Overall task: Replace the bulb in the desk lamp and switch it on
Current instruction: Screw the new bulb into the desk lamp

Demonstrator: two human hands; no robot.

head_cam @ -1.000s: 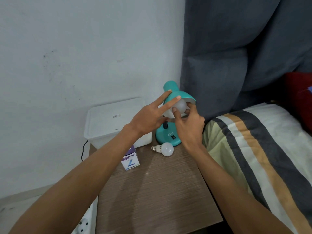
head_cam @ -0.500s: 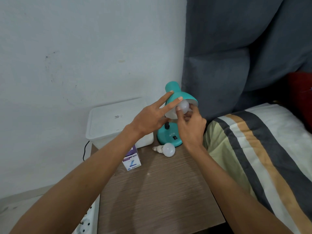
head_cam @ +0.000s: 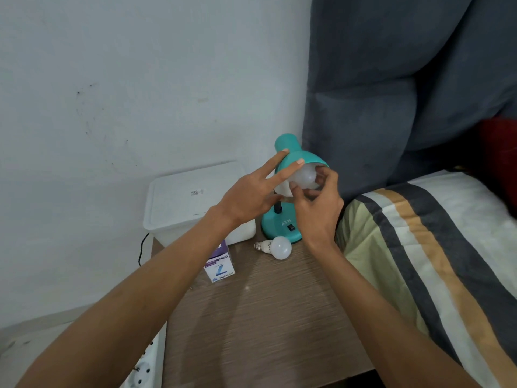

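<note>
A teal desk lamp (head_cam: 283,227) stands at the back of the wooden bedside table (head_cam: 260,326). My left hand (head_cam: 251,196) rests against the lamp's shade (head_cam: 298,155), two fingers stretched over it and the others curled under. My right hand (head_cam: 317,207) has its fingertips around a white bulb (head_cam: 306,176) sitting inside the shade. A second white bulb (head_cam: 275,247) lies on its side on the table just in front of the lamp's base, touching nothing else. The lamp's small black switch (head_cam: 291,227) shows on the base.
A white lidded plastic box (head_cam: 193,197) sits behind my left arm against the wall. A small purple-and-white bulb carton (head_cam: 219,268) stands near the table's left edge. A striped pillow (head_cam: 436,261) lies to the right. A power strip (head_cam: 142,371) lies on the floor at lower left.
My right hand's fingers have shifted round the bulb in the shade, the thumb moving from the front to the underside. My left hand stays on the shade.
</note>
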